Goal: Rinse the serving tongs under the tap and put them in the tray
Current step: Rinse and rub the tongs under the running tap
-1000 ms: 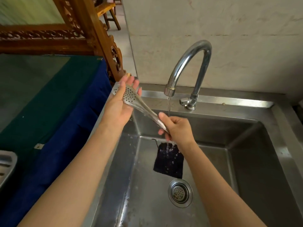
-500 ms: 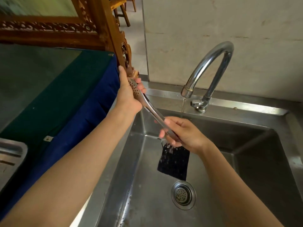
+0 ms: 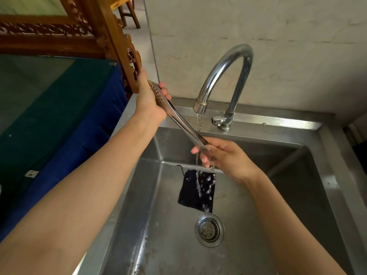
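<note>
The steel serving tongs (image 3: 178,118) slant across the sink's back left corner, perforated head up at the left, hinge end down at the right. My left hand (image 3: 149,100) is wrapped around the perforated head. My right hand (image 3: 224,155) grips the lower end over the basin. A curved chrome tap (image 3: 224,76) stands behind them, and its thin stream of water (image 3: 198,124) falls onto the tongs' handle just above my right hand, then drips down into the sink. The tray is out of view.
The steel sink (image 3: 327,175) has a drain strainer (image 3: 209,229) and a dark cloth (image 3: 196,191) lying on its floor. On the left a table covered in green and blue cloth (image 3: 59,116) meets the sink. A carved wooden frame (image 3: 111,36) stands behind it.
My left hand has closed around the tongs' head, which lay flat on open fingers a second ago. The view has shifted left, and the tray at the left edge has slid out of sight.
</note>
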